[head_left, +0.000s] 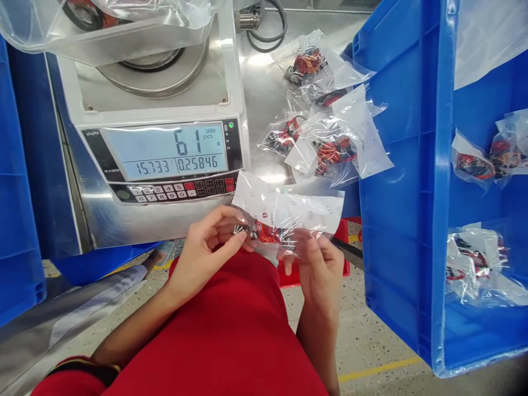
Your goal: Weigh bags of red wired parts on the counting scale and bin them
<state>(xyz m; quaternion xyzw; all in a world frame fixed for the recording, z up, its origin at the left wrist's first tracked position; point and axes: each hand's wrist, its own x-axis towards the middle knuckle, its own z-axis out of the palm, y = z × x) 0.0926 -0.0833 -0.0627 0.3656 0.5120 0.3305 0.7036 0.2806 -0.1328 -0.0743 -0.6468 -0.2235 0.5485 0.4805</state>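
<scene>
My left hand (pixel 206 253) pinches the metal-tipped end of a red and black wire bundle (pixel 266 233), which sticks out of a transparent plastic bag (pixel 289 209). A white printed paper label (pixel 289 206) lies inside the bag. My right hand (pixel 319 272) grips the lower right of the same bag between fingers and thumb. Both hands are held low, just in front of my red shirt and below the front edge of a digital counting scale (pixel 165 151).
The scale's display reads 61 pcs, and a plastic-lined tub (pixel 103 33) sits on its pan. Several sealed bags of wire bundles (pixel 325 115) lie on the steel table (pixel 259 82) to its right. A blue plastic crate (pixel 437 181) holding more bags stands at right, another blue crate (pixel 16 192) at left.
</scene>
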